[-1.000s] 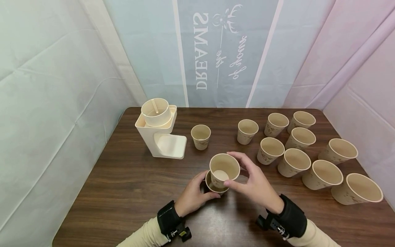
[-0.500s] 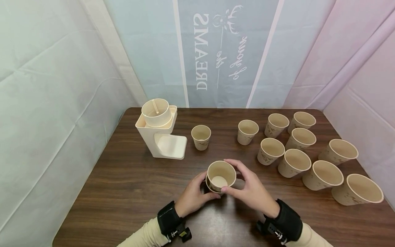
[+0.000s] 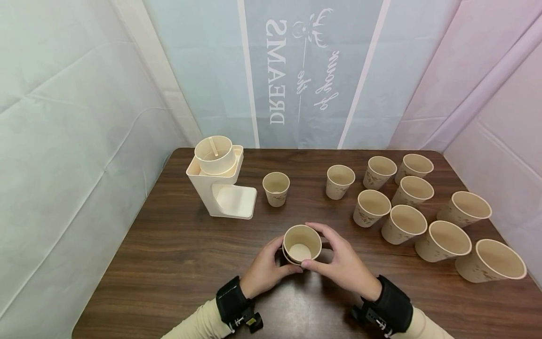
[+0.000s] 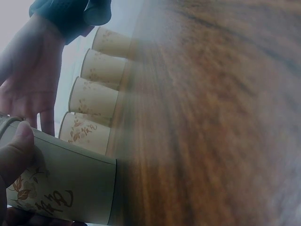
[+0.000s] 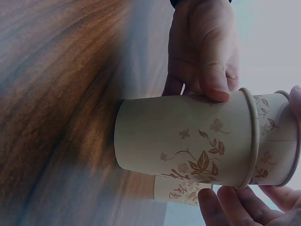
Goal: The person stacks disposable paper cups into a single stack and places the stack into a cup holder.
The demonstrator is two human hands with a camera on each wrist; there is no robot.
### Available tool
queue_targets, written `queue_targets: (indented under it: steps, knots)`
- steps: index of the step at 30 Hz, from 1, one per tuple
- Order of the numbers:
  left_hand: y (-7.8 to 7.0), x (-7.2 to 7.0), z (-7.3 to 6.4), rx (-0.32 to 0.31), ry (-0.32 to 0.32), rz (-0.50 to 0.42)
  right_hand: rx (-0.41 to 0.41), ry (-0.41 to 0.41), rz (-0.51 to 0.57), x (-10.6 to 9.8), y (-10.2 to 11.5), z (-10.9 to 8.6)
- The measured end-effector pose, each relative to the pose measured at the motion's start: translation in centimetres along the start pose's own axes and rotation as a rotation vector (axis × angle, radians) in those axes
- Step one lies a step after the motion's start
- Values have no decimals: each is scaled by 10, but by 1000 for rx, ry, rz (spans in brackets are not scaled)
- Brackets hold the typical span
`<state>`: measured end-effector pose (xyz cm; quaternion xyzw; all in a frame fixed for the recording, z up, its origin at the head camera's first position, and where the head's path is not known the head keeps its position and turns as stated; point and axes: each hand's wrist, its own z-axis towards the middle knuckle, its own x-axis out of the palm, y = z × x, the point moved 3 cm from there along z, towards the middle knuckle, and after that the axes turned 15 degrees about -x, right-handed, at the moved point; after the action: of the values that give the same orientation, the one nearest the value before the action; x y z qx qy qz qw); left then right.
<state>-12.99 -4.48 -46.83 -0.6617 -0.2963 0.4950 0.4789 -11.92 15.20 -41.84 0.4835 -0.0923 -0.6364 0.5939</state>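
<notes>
Two beige paper cups with a brown leaf print stand nested near the table's front middle. The lower cup [image 5: 183,141] sits upright on the wood, and my left hand [image 3: 262,270] grips it from the left, thumb on its near side. The upper cup [image 3: 302,238] is partly inside it, its rim band still showing above the lower rim in the right wrist view. My right hand [image 3: 349,266] holds this upper cup from the right between thumb and fingers. Most of the lower cup is hidden in the head view.
One paper cup [image 3: 276,189] stands beyond the hands, beside a cream dispenser-like stand [image 3: 220,188] with a round container on top. Several more cups [image 3: 403,224] stand upright at the right, nearest one [image 3: 491,261] by the table's right edge. Fabric curtains border the table.
My right hand has brought the upper cup down and slightly left, from tilted above the lower cup to sitting inside it. My left hand has stayed in place round the lower cup.
</notes>
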Motion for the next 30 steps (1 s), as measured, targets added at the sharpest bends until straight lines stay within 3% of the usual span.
queue_targets:
  steps: [30]
  knots:
    - [1,1,-1,3,-10,-8,28,91,-70,5,-10,-4]
